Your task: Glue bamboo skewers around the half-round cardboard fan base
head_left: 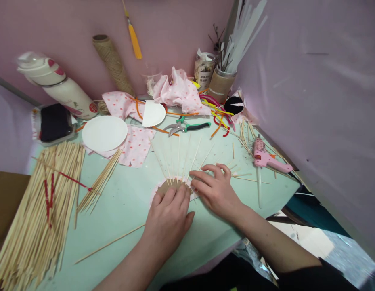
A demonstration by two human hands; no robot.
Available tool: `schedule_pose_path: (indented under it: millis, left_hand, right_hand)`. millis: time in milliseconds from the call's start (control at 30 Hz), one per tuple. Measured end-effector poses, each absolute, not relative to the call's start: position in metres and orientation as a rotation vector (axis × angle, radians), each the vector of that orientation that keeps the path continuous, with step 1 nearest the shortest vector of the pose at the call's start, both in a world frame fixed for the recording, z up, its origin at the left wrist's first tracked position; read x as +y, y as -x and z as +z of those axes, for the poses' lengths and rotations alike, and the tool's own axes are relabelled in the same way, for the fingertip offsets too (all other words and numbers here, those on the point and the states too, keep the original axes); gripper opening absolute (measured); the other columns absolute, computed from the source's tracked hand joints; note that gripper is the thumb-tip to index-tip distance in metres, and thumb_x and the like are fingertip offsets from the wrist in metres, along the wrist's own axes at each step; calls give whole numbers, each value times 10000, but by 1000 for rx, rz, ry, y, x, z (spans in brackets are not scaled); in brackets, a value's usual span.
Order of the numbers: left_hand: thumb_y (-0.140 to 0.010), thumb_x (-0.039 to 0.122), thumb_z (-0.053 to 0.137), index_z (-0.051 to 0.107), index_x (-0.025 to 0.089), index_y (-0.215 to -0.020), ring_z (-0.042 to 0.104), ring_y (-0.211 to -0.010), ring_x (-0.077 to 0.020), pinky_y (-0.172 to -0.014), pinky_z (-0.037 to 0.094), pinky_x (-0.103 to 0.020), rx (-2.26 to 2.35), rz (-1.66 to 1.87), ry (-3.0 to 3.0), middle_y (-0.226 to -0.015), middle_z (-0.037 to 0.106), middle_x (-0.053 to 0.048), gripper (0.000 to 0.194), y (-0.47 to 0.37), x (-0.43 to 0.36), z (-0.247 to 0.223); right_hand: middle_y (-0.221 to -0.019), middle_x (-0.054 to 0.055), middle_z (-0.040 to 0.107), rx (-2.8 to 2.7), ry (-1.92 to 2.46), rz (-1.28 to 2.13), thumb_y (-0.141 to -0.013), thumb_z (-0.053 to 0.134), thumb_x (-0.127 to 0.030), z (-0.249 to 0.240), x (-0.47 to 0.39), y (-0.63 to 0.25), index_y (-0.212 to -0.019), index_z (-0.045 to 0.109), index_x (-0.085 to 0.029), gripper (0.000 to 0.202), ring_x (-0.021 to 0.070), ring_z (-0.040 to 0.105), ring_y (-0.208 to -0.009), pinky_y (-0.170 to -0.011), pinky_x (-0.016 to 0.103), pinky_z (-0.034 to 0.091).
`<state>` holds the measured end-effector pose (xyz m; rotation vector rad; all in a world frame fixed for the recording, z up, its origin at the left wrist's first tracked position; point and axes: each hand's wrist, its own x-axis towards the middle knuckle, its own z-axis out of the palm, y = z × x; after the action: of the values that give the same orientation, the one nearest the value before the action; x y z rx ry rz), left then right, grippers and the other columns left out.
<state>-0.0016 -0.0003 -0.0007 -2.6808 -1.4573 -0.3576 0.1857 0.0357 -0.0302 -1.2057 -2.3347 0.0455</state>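
A piece of brown cardboard [166, 186] with a pink fabric edge lies at the middle of the table. Thin wooden sticks [179, 155] fan out from its far side, away from me. My left hand [170, 212] lies flat over the cardboard with its fingers stretched forward, hiding most of it. Just to the right, my right hand [217, 192] rests with bent, parted fingers. Its fingertips are at the right-hand sticks and the cardboard's edge; whether they touch a stick I cannot tell. A single loose stick [110, 245] reaches the left wrist.
Bundled sticks [38, 218] and a smaller stick pile [101, 182] lie left. White discs [104, 133], pink dotted fabric [137, 147] and green-handled pruning shears [187, 127] are farther back. A pink glue gun [266, 155] lies right. A white bottle [58, 87] stands back left.
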Motion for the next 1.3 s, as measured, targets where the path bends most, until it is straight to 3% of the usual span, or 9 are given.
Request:
schedule_pose_path:
  millis: [267, 667, 833, 933, 1133, 1300]
  left_hand:
    - [-806, 278, 713, 657, 135, -1226, 608, -1014, -244, -798, 417, -406, -1464, -309, 2688, -1202, 723, -56, 447, 1, -2, 1]
    - [-814, 278, 687, 643, 133, -1216, 615, -1053, -252, -814, 405, -410, -1483, -336, 2693, -1249, 710, -61, 429, 2, -2, 1]
    - [-792, 229, 684, 582, 132, -1209, 643, -972, -252, -762, 422, -400, -1528, -369, 2720, -1142, 730, -87, 440, 1, -2, 2]
    - [-802, 197, 661, 521, 137, -1235, 651, -948, -263, -777, 452, -409, -1581, -434, 2741, -1075, 724, -94, 459, 1, -2, 2]
    - [-905, 158, 556, 383, 134, -1376, 635, -1075, -288, -902, 505, -458, -1630, -690, 2652, -1159, 677, -152, 503, 3, -2, -7]
    - [-911, 115, 549, 423, 148, -1322, 637, -1047, -253, -863, 553, -405, -1728, -960, 2566, -1148, 632, -162, 431, 2, 1, -6]
  right_hand:
    - [-1241, -1, 709, -2376, 1176, -2, -981, 538, -224, -31, 37, -187, -1087, 696, -258, 194, 241, 507, -1139, -1030, 495, 226]
    - [-1225, -24, 722, -2364, 1218, 10, -995, 541, -225, -33, 37, -185, -1144, 688, -266, 213, 224, 513, -1117, -1046, 486, 217]
    - [-1227, -23, 720, -2364, 1209, 14, -991, 544, -221, -34, 37, -185, -1142, 687, -259, 210, 231, 512, -1117, -1044, 493, 221]
    - [-1233, -14, 718, -2374, 1227, 14, -992, 536, -221, -34, 37, -185, -1150, 688, -266, 223, 230, 510, -1127, -1051, 492, 217]
    - [-1224, -17, 722, -2366, 1236, 30, -999, 538, -231, -33, 36, -184, -1149, 690, -271, 218, 224, 519, -1121, -1055, 489, 220]
    - [-1210, -17, 726, -2385, 1249, 4, -991, 548, -232, -32, 36, -184, -1135, 696, -276, 211, 222, 519, -1124, -1052, 484, 223]
